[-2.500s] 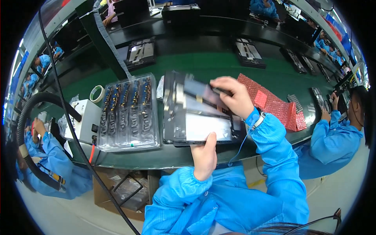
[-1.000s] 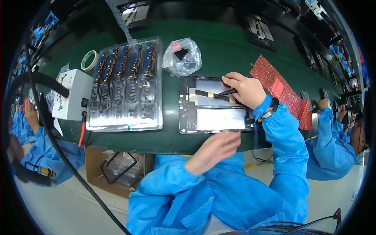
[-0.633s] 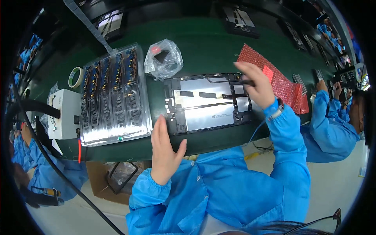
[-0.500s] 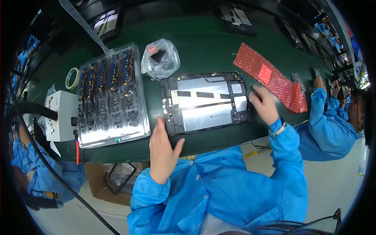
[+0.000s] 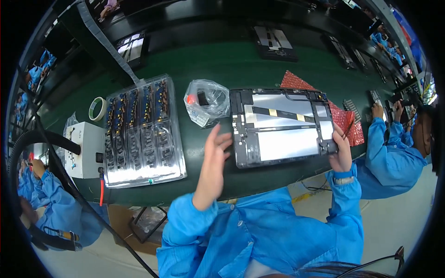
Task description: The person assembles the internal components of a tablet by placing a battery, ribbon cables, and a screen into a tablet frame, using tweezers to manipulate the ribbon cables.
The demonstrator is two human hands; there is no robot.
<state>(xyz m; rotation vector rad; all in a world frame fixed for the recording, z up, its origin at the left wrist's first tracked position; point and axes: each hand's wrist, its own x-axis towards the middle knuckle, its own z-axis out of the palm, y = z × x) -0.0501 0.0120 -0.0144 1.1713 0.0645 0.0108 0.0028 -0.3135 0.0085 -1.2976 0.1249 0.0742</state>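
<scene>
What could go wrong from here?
The right hand grips just the right end of the opened device, so it might tip or slip; the left hand looks free of it.
Its silver panels lie bare, so a touch could mar them.
The clear plastic bag alongside might snag.

The tablet (image 5: 285, 143) hid its own underside and the middle of the bubble wrap (image 5: 341, 116). Part of my right hand (image 5: 342, 150) was concealed behind the tablet's edge; a thin dark item (image 5: 350, 127) beside it was too small to identify. The fingers of my left hand (image 5: 213, 164) were slightly blurred. The table (image 5: 194, 153) covered the upper part of the carton (image 5: 122, 222). The picture's lower edge cut off the cable (image 5: 111, 230) and my jacket (image 5: 287, 231).
</scene>
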